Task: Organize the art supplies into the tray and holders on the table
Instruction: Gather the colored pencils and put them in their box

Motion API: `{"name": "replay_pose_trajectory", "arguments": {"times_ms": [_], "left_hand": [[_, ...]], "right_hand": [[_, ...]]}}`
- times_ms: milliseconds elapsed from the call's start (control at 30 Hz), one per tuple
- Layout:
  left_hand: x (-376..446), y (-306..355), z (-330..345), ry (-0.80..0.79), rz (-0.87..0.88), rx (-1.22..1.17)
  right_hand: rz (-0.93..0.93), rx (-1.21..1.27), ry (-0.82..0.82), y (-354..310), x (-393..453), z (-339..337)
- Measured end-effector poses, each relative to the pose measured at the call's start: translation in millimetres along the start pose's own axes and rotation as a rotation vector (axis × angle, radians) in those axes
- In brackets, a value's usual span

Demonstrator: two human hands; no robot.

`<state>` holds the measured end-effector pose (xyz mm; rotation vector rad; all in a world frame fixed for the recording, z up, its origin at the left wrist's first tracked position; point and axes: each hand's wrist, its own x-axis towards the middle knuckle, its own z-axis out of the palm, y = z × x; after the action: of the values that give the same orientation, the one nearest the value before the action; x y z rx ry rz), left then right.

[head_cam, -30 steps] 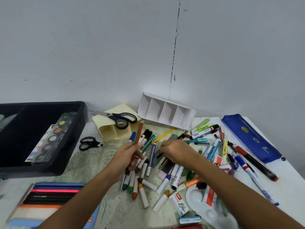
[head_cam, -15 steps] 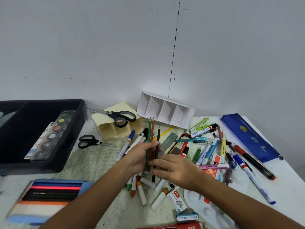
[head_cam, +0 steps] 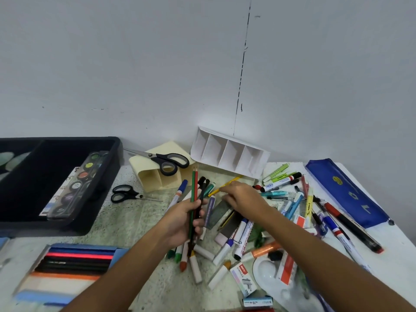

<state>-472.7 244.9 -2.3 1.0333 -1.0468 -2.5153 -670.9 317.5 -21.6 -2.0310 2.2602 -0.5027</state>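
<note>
The left hand [head_cam: 183, 221] is closed in a grip round a bundle of pencils [head_cam: 194, 199], green, red and black, held upright with the points toward the wall. The right hand [head_cam: 242, 195] is laid palm down to the right of that grip, its fingertips [head_cam: 222, 188] at a yellow pencil [head_cam: 227, 184]; whether it is pinched cannot be told. Loose markers [head_cam: 279, 183] and pens are scattered on the tabletop [head_cam: 135, 221] under and to the right of both hands. A cream holder [head_cam: 157, 179] lies on its side beyond the left grip, with large scissors [head_cam: 166, 159] across it. A white divided holder [head_cam: 229, 153] is tipped against the wall beyond the right hand. A black tray [head_cam: 108, 167] containing a paint set [head_cam: 78, 183] stands far left of the left grip
</note>
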Motion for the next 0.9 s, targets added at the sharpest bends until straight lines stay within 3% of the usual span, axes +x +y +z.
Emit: {"name": "replay_pose_trajectory", "arguments": {"times_ms": [300,600,900], "left_hand": [[-14,2,-20,0.04,0.042,-0.026],[-14,1,-16,0.024,0.039,-0.008],[-16,-1,-18,0.055,0.041,0.0]], "right_hand": [[0.014,-0.137,-0.159,11,37,3],[0.06,-0.033,-0.196,17,32,8],[-0.122,-0.032,-0.075,7,9,-1]]}}
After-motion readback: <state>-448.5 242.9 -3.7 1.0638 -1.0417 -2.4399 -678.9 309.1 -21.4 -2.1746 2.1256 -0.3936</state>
